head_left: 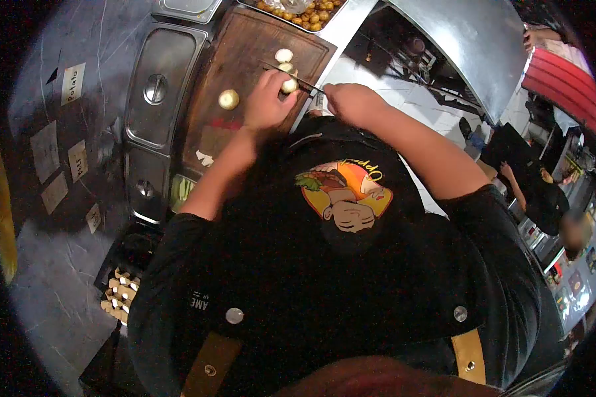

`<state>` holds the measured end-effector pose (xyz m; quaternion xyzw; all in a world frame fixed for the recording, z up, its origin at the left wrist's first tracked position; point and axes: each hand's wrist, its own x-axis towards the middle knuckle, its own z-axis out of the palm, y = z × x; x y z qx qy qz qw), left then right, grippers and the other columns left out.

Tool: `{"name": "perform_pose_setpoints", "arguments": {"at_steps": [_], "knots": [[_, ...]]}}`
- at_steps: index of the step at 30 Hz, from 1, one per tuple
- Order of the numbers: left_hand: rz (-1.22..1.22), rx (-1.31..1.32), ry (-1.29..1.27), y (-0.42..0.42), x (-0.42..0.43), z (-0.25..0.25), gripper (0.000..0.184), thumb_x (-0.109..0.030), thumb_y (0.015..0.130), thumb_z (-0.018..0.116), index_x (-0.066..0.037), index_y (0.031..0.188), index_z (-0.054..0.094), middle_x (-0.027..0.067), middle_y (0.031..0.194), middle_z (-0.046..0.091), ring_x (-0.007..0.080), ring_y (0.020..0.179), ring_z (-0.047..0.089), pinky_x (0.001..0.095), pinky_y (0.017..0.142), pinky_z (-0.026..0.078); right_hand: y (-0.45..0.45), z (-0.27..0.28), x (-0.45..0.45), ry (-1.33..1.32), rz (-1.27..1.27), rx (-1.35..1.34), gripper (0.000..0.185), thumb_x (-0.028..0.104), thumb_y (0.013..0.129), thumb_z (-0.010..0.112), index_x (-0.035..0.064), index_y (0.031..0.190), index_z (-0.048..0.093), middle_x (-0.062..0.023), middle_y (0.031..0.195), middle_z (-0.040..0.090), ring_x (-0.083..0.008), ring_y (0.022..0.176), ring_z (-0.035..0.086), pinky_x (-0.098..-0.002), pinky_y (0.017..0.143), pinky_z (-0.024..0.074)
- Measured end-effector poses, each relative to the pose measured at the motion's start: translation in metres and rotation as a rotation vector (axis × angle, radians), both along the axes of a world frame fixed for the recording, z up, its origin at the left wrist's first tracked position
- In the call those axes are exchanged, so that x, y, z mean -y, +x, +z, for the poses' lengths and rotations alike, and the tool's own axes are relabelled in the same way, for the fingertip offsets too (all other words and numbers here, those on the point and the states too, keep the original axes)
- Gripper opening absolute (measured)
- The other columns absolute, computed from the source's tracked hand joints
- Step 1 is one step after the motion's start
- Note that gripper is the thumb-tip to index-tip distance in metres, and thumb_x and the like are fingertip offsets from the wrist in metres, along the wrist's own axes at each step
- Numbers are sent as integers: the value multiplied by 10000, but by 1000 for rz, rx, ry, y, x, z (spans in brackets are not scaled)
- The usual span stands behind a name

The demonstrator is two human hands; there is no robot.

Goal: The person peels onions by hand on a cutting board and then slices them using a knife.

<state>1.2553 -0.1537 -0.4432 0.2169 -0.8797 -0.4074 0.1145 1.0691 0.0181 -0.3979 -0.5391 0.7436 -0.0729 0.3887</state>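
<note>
On the brown wooden cutting board, my left hand is closed around a pale round vegetable, its fingertips at the near side of the piece. My right hand, at the board's right edge, grips the handle of a knife, whose blade reaches left across the pale pieces. Just beyond the blade lies a white-faced cut piece. Another whole pale round vegetable rests to the left of my left hand.
Lidded steel containers stand left of the board. A tray of small brown round items is at its far end. An egg tray sits lower left. Another person works at the right, and a further person's hand shows upper right.
</note>
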Motion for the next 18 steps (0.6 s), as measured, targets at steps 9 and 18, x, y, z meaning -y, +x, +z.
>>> {"name": "perform_pose_setpoints", "arguments": {"at_steps": [9,18], "knots": [[56,-4,-14,16,0,-25,430,-258,854,837,-85,1199,647,179,1247,639,421,1137,644,489,963,543,-8,10,-14,145,38,-6,310,321,995,637,37,1119,654,-241,928,738,-466,912,722,-577,804,565],[120,159,-15,42,-2,-15,508,-234,806,806,-49,1251,645,200,1212,604,414,1144,616,482,978,528,-22,-12,-15,69,61,-52,257,258,981,607,75,1152,665,-226,955,745,-446,938,731,-566,805,579]]}}
